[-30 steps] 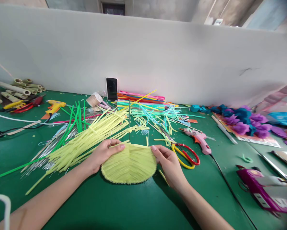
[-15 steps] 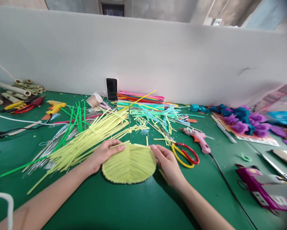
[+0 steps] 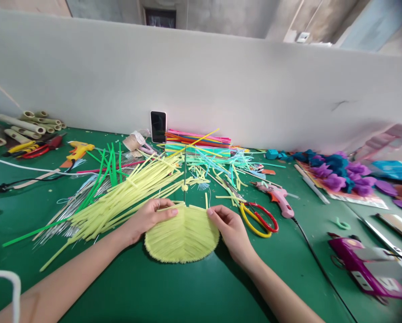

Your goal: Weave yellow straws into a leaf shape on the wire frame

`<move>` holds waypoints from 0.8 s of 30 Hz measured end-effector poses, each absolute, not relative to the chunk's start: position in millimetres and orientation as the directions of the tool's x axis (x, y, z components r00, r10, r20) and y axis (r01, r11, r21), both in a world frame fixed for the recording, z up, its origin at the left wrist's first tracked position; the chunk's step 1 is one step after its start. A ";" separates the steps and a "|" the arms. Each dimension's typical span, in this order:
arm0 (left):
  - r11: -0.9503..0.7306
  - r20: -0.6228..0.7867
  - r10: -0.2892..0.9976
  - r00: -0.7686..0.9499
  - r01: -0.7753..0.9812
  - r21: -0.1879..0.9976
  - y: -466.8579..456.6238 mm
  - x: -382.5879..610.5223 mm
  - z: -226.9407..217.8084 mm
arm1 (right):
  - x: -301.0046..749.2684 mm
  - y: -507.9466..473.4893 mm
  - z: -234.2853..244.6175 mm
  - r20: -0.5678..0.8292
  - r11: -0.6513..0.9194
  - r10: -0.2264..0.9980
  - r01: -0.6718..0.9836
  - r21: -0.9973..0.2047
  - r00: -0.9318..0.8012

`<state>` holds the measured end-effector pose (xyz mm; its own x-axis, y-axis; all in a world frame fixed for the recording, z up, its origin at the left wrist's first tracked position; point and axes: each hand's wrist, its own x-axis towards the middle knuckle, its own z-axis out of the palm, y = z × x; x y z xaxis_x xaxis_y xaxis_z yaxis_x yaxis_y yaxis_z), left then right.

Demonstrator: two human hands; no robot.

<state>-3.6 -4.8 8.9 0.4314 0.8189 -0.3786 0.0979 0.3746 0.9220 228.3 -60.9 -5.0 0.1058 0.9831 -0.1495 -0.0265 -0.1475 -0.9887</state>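
Head view: a green table runs up to a white partition, and craft clutter is spread along the far half.
Loose straws: a long yellow-and-green heap fanned out just left of the work, probably kept there as stock within easy reach.
Straw leaf: a flat, rounded yellow piece of straw lengths angled off a centre line, lying on the table between both hands, near the front edge.
Left hand: fingers curled onto the leaf's top-left rim, gripping it, seemingly to keep it from sliding.
Right hand: fingertips bent and closed on the top-right rim, steadying that side.
Scissors: red and yellow handles, just beside the right hand.
Thin rod: extends from the leaf's top, like a stem.
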 end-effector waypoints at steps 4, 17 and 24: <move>0.375 -0.377 0.811 0.447 0.097 0.922 -5.7 -2.9 10.8 | 226.4 -63.2 -2.1 -0.137 -0.136 0.987 -0.019 -0.991 0.078; 0.463 -0.405 0.750 0.523 0.021 0.886 -20.5 7.1 11.7 | 216.3 -70.0 -1.7 -0.240 -0.237 0.971 -0.154 -0.959 -0.003; 0.463 -0.392 0.748 0.536 0.001 0.886 -20.9 6.1 8.4 | 214.8 -70.5 0.7 -0.277 -0.275 0.960 -0.062 -0.960 0.040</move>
<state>6.1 -20.9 8.4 0.5355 0.7482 -0.3916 0.0007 0.4633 0.8862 214.8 -70.5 0.7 0.0401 0.9599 -0.2774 -0.0617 -0.2747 -0.9595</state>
